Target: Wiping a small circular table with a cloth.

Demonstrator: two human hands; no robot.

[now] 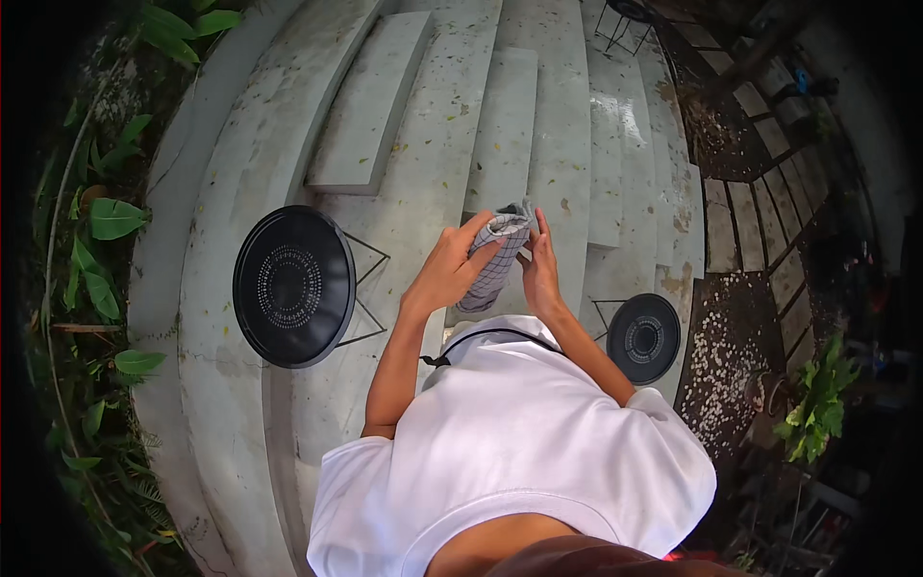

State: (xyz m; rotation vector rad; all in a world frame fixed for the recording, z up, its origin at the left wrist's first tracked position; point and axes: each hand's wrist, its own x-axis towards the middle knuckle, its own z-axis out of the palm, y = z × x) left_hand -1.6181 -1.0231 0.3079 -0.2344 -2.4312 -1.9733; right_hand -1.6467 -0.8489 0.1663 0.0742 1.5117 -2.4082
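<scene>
A grey checked cloth (494, 267), folded into a narrow roll, is held out in front of my white shirt. My left hand (456, 268) grips it from the left, the thumb lying across its near face and the fingers curving over the top. On the other side, my right hand (542, 274) is raised with fingers extended and apart. Its fingertips are beside the cloth's upper right edge; whether they touch it cannot be made out. The upper end of the roll shows loose, layered folds.
Pale concrete steps (433, 144) with scattered leaves run ahead. A round black wire-legged table (294, 287) stands left; a smaller one (644, 339) stands right. Leafy plants (115, 218) line the left wall. White pebbles (721, 360) and slatted paving (743, 223) lie right.
</scene>
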